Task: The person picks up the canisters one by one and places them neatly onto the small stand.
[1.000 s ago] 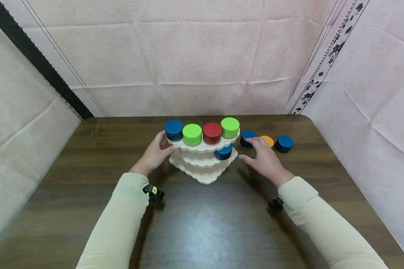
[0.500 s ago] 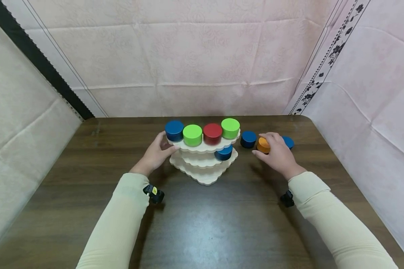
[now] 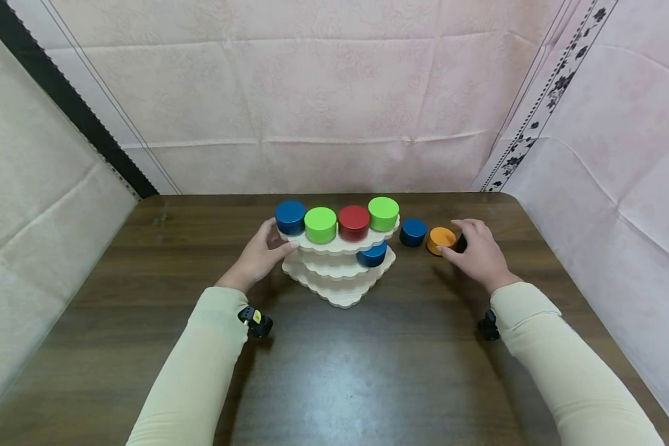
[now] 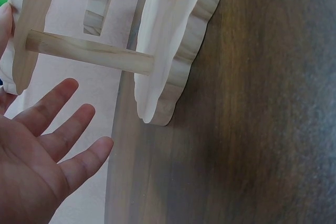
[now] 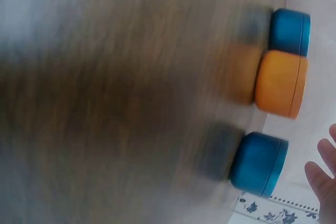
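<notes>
A pale wooden tiered stand (image 3: 337,288) with scalloped tiers stands at the table's back. My left hand (image 3: 255,257) pinches the left edge of its top tier between thumb and index finger; the other fingers spread loose in the left wrist view. Along that tier sit a blue round tin (image 3: 290,217), two green tins (image 3: 320,224) and a red tin (image 3: 354,223). One more blue tin rests on a lower tier. My right hand (image 3: 484,257) is around the rightmost blue tin (image 5: 259,163), its visible fingers apart from it in the right wrist view. Left of that hand stands an orange tin (image 3: 440,240).
Another blue tin (image 3: 412,232) stands on the brown wooden table (image 3: 334,371) between the stand and the orange tin. Pale patterned cloth (image 3: 334,111) hangs behind the table's back edge and along both sides.
My right hand has moved right, from beside the left blue tin, past the orange tin, to the rightmost blue tin. My left hand has kept its place on the stand.
</notes>
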Action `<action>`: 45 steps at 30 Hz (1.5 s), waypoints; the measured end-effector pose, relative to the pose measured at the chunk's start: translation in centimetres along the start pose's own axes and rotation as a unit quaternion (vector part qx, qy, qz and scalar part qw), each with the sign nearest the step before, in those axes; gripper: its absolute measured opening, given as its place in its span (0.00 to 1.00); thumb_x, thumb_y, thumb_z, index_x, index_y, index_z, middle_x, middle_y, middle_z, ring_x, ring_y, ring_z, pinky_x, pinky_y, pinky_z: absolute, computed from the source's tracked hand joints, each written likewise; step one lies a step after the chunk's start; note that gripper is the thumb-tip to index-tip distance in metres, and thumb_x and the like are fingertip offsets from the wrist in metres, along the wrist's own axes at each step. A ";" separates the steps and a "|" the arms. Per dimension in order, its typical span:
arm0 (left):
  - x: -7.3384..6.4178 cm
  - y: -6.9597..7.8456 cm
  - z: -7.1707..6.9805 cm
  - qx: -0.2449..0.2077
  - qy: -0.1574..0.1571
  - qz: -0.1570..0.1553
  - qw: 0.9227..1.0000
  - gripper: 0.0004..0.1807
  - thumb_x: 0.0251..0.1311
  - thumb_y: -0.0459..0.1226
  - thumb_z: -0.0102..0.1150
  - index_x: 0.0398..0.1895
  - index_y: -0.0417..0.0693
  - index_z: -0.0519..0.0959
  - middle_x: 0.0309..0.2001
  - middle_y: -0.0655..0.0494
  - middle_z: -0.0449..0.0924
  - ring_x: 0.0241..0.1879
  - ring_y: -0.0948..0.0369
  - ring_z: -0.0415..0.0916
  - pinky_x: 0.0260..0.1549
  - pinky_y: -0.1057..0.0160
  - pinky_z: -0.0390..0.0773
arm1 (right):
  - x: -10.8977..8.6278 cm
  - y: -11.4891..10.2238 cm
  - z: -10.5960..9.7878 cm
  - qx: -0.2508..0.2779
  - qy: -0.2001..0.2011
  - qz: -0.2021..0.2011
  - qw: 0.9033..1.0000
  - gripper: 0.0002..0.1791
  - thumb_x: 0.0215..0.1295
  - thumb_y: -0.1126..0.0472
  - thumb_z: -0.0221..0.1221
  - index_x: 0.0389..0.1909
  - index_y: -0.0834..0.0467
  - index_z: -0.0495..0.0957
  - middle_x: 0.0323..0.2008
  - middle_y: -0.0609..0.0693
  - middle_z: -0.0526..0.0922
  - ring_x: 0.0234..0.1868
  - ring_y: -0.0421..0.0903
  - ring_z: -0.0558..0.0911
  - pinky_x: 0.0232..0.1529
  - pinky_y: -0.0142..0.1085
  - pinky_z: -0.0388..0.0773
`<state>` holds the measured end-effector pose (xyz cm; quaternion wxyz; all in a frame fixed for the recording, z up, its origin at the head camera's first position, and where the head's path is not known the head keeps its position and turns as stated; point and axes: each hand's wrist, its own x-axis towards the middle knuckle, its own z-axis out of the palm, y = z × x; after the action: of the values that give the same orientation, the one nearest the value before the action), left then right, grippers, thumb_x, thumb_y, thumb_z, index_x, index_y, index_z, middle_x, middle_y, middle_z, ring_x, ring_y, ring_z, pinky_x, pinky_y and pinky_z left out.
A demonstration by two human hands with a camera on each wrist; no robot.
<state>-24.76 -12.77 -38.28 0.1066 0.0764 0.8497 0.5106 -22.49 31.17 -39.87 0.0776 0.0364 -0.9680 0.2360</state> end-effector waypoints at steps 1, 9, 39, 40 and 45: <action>0.0 0.0 0.0 -0.001 0.000 0.000 1.000 0.47 0.62 0.56 0.58 0.76 0.54 0.45 0.74 0.46 0.54 0.70 0.47 0.58 0.64 0.43 0.63 | 0.1 0.2 -0.1 -0.001 -0.001 0.004 1.000 0.40 0.62 0.42 0.60 0.67 0.63 0.63 0.66 0.67 0.60 0.66 0.65 0.59 0.63 0.63 0.61; -0.1 0.1 -0.1 0.000 0.000 0.002 1.000 0.46 0.62 0.55 0.58 0.76 0.53 0.46 0.74 0.46 0.53 0.70 0.47 0.58 0.64 0.42 0.63 | 0.2 1.5 -0.6 -0.012 -0.006 0.032 0.999 0.42 0.63 0.40 0.58 0.68 0.64 0.60 0.68 0.69 0.56 0.66 0.67 0.57 0.62 0.65 0.61; 0.0 0.0 -0.1 -0.002 0.006 -0.002 1.000 0.46 0.61 0.56 0.59 0.76 0.54 0.47 0.74 0.47 0.54 0.70 0.47 0.58 0.64 0.43 0.63 | 1.2 4.9 -0.9 0.031 -0.056 0.109 0.992 0.50 0.65 0.38 0.55 0.72 0.71 0.49 0.68 0.75 0.50 0.66 0.72 0.53 0.61 0.69 0.57; 0.0 0.1 -0.1 -0.002 0.006 -0.002 1.000 0.46 0.61 0.56 0.59 0.76 0.54 0.47 0.74 0.47 0.54 0.70 0.47 0.58 0.64 0.43 0.63 | 1.2 5.0 -0.8 0.031 -0.057 0.111 0.992 0.50 0.65 0.38 0.56 0.72 0.71 0.49 0.68 0.76 0.50 0.66 0.72 0.53 0.61 0.69 0.57; 0.0 0.1 0.0 -0.001 0.007 -0.002 1.000 0.45 0.62 0.55 0.59 0.76 0.54 0.47 0.73 0.47 0.55 0.69 0.47 0.59 0.64 0.43 0.64 | 1.4 5.4 -0.5 0.032 -0.067 0.119 0.990 0.51 0.65 0.39 0.56 0.71 0.72 0.48 0.67 0.77 0.50 0.65 0.73 0.53 0.61 0.69 0.58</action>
<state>-24.79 -12.74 -38.22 0.1019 0.0715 0.8498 0.5121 -24.34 36.18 -41.64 -0.0167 -0.0608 -0.9605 0.2711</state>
